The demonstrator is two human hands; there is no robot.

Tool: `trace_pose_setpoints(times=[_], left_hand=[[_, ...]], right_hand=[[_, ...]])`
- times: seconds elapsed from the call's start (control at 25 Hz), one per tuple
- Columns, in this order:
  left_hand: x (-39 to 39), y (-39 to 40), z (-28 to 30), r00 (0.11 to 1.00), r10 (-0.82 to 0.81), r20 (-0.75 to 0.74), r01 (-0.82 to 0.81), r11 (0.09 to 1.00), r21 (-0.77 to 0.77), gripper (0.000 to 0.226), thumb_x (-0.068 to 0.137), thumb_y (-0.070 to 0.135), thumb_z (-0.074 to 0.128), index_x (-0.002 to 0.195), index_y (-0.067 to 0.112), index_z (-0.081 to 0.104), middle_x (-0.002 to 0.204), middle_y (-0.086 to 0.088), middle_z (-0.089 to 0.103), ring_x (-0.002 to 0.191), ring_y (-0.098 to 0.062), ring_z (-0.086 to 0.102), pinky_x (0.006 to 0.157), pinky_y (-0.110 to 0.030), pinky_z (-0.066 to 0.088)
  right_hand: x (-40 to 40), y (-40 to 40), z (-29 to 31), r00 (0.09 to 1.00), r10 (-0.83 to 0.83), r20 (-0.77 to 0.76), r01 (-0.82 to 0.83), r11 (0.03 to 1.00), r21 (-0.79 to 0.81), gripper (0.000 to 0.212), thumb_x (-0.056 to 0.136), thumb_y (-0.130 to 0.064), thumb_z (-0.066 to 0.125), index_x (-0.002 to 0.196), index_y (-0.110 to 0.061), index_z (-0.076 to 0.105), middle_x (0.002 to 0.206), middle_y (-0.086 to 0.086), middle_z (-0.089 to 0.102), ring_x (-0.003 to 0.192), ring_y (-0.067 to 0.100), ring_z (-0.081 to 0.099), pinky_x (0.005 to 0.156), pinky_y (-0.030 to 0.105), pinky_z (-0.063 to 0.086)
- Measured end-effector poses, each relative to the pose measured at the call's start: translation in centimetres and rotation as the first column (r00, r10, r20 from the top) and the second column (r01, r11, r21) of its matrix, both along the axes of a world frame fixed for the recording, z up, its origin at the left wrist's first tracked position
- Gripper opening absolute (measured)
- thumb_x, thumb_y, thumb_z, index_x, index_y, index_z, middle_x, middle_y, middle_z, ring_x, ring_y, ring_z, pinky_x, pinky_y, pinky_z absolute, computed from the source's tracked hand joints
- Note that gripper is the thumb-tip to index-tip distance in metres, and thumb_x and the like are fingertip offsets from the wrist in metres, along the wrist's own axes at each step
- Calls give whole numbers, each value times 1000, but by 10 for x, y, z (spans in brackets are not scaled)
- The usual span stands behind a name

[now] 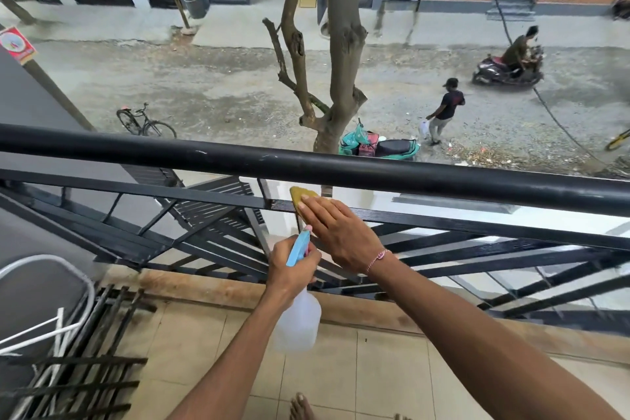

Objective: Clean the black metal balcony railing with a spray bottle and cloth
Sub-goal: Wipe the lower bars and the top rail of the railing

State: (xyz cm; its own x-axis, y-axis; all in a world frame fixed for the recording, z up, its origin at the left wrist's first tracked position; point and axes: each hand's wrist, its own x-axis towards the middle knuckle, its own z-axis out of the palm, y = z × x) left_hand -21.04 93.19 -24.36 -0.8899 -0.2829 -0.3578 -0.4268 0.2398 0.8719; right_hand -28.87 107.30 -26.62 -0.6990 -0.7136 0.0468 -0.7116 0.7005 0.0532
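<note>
1. Head view, looking down over a balcony: black railing [341, 169] runs across the frame, round top bar above, flat lower bar with diagonal slats below it.
2. Left hand [293, 266]: fingers curled round the neck of the spray bottle [298, 320], held upright just inside the railing. Blue trigger head [300, 246] sticks up past the fist and points toward the slats. Bottle body is translucent white; liquid level can't be read.
3. Right hand [337, 232]: fingers straight and together, palm down, pressing the yellow cloth [301, 195] flat against the lower flat bar, under the top bar. Only the cloth's far end shows beyond the fingertips; the rest is covered by the hand.
4. Pink thread bracelet [377, 257] on the right wrist.
5. The two hands are close, right wrist just above the left fist, not visibly touching.
6. Balcony floor [375, 368]: beige tiles. Toes of a bare foot [301, 407] at the bottom edge.
7. Lower left: white wire rack [51, 331] leaning beside a black metal grille [92, 361].
8. Street below: tree trunk [341, 61] straight ahead, green scooter [378, 147] parked at its base, bicycle [145, 123] to the left, a person walking [445, 111] with a bag, a rider on a motorbike [509, 65] further right.
</note>
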Motion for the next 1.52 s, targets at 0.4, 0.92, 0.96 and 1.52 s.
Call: trace_pose_setpoints(times=[0.4, 0.92, 0.96, 1.52], left_hand=[[2, 127, 2, 994, -107, -9, 107, 994, -25, 4, 96, 16, 68, 99, 15, 66, 85, -11, 61, 74, -20, 63, 66, -34, 64], [10, 341, 3, 963, -265, -39, 265, 964, -10, 6, 95, 16, 67, 91, 13, 66, 81, -9, 61, 71, -18, 63, 59, -25, 59], [11, 355, 4, 956, -290, -45, 290, 957, -8, 5, 96, 17, 67, 94, 12, 66, 81, -8, 60, 71, -19, 63, 60, -26, 60], [8, 444, -9, 879, -477, -20, 478, 877, 49, 11, 93, 16, 70, 104, 13, 67, 86, -6, 60, 74, -18, 63, 71, -37, 65]], right_hand=[[27, 153, 6, 992, -127, 17, 126, 991, 37, 74, 101, -28, 46, 160, -10, 5, 166, 16, 16, 151, 33, 20, 125, 46, 18], [63, 371, 14, 962, -271, 42, 269, 962, 43, 70, 97, -38, 7, 160, -7, 9, 165, 17, 19, 152, 34, 18, 125, 48, 16], [67, 387, 16, 954, -298, 41, 296, 954, 34, 69, 97, -36, 8, 160, -7, 11, 164, 17, 20, 151, 34, 19, 124, 49, 17], [68, 519, 41, 846, -526, -89, 533, 832, 154, 32, 99, -11, 36, 130, -9, 43, 119, 9, 59, 107, 25, 58, 102, 39, 47]])
